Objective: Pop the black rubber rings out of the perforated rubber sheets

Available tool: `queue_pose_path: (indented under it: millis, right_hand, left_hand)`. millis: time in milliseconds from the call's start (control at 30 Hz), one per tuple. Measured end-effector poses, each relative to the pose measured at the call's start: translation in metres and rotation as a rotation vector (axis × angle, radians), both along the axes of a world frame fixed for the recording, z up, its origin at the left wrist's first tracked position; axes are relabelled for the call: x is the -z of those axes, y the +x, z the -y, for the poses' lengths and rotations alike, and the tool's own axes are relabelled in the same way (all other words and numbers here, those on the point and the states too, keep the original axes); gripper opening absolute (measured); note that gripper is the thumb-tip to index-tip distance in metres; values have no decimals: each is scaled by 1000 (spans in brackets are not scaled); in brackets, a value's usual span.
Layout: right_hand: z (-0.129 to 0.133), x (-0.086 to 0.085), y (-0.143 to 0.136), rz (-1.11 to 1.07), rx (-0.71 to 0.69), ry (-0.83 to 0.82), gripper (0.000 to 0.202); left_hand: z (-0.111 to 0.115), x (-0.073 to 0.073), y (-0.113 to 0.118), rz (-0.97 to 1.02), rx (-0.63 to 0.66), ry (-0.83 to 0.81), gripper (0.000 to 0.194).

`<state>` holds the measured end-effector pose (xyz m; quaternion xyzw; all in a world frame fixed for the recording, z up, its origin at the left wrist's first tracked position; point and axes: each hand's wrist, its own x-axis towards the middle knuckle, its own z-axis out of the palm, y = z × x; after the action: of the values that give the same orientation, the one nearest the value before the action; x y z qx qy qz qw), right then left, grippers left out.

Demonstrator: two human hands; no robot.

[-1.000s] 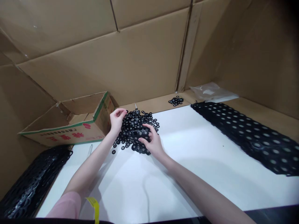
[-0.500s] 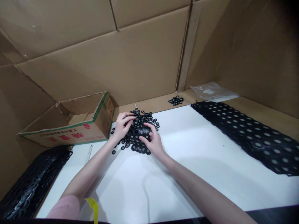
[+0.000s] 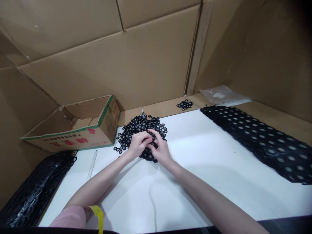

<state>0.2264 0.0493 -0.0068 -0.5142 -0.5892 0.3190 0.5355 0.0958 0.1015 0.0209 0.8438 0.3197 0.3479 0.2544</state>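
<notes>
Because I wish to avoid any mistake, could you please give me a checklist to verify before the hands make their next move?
1. Hands together: ok. The left hand and right hand meet at the near side of the pile of black rings.
2. Grip secure: cannot tell. The fingers hide what is between them.
3. Rings all gathered: not ok. Some stray rings lie at the pile's left edge.
4. Carton open: ok. Its top is open, left of the pile.
5. Dotted black sheet away from the hands: ok. It lies apart, at the right.
</notes>
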Motion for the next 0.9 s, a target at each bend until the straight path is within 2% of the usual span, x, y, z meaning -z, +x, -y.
queue_pose_path:
  millis: [100,267,400,533,600,700,800,900]
  right_hand:
    - [0,1,0,12,-5,7,58]
    - [0,1,0,25,-33,40,58]
    - [1,2,-1,-13,-42,25,61]
    - [3,7,-3,-34,-23,5,63]
    - [2,7,-3,-35,19,0,58]
    - [0,6,0,-63,36,-8,54]
    - [-2,5,2,-96,29,-11,54]
    - [-3,7,2,-135,31,-28,54]
  left_hand:
    - [-1,0,4,63,-53,-147,18]
    - [-14,3,8,336,-161,-354,20]
    - [-41,0,5,455,-245,-336,19]
    - [-72,-11,-8,587,-374,-216,21]
    - [-81,-12,-15,534,-397,-87,18]
    - [-85,-3,-21,240,-341,128,16]
    - [-83,8,-23,-3,-253,208,17]
    - [-77,8,-24,-33,-230,242,19]
